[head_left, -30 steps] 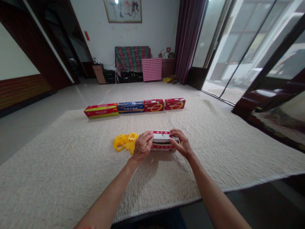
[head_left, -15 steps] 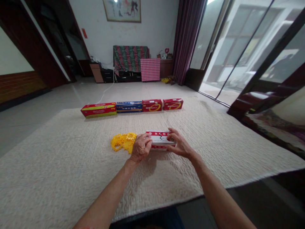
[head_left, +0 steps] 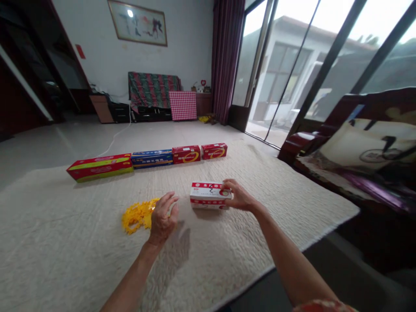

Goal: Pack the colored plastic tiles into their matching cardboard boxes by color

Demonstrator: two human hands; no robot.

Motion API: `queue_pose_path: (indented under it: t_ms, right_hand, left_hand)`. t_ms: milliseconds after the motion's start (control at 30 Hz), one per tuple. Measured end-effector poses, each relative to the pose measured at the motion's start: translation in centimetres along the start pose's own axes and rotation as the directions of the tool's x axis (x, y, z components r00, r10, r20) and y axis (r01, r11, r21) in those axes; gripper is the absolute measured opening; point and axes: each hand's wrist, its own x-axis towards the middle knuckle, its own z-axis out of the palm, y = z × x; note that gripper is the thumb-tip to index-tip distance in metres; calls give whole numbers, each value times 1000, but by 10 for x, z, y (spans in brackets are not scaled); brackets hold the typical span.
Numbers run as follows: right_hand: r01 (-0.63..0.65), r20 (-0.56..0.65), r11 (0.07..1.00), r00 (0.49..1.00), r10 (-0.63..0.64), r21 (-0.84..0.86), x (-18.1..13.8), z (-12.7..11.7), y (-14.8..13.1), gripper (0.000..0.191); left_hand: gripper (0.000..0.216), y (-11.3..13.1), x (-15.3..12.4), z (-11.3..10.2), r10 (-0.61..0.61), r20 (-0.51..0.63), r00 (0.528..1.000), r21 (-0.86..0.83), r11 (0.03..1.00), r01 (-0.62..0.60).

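A white and red carton with printed characters and a black squiggle stands on the cream quilted cover. At its right end my right hand grips it, thumb low in front and fingers over the top. My left hand is off the carton, to its left, fingers curved and apart with nothing between them. Just behind and left of that hand lies a heap of yellow toothed plastic pieces, partly covered by the hand.
Behind the carton runs a row of boxes: a long red and yellow-green one, a blue one and two red ones. A dark wooden seat with a cream bag stands at the right.
My left hand has let go of the carton and moved left, in front of the yellow pieces. The right hand still holds the carton's right end. The view has turned to the right.
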Motion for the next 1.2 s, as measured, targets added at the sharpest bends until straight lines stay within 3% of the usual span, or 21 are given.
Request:
queue_pose_path:
  t_ms: [67,133,233,367,533,700,800,900,1000,1100,1200]
  right_hand:
    - [-132,-168,988,979,117,-79,-1,-19,29,35]
    - [-301,-344,946,906,245,-118,-3,-40,62,36]
    - [-448,-497,887,798,340,-112,-8,-68,107,31]
    - [-565,-597,820,689,411,-87,-16,-95,151,32]
    - [-606,-619,790,657,431,-92,-20,-111,186,34]
    - [-608,-626,781,667,404,-144,-18,-119,199,33]
    - [-467,-608,831,766,210,-302,2,-113,184,34]
    - [-225,-482,896,876,14,-383,49,-87,158,29]
    - [-175,-295,902,954,57,-394,112,-47,138,32]
    - [-178,-239,896,967,84,-406,174,-11,135,35]
    - [-211,-239,876,964,113,-434,219,9,147,39]
  left_hand:
    - [22,-9,0,1,-17,-5,1000,4,1000,17]
    - [22,-16,-1,4,-6,-9,1000,11,1000,6]
    - [22,-24,-2,10,20,-11,1000,30,999,-20]
    - [22,-36,1,13,43,-9,999,58,997,-42]
    - [23,-50,12,16,46,-7,999,86,995,-45]
    - [24,-59,25,33,33,42,999,64,997,-36]
    - [26,-63,38,49,44,110,993,57,997,-51]
    - [28,-65,57,72,56,196,979,57,996,-68]
    - [32,-66,78,106,72,322,944,73,992,-101]
    - [38,-65,97,146,33,446,895,142,984,-107]
    - [41,-65,107,176,-73,507,859,284,955,-87]
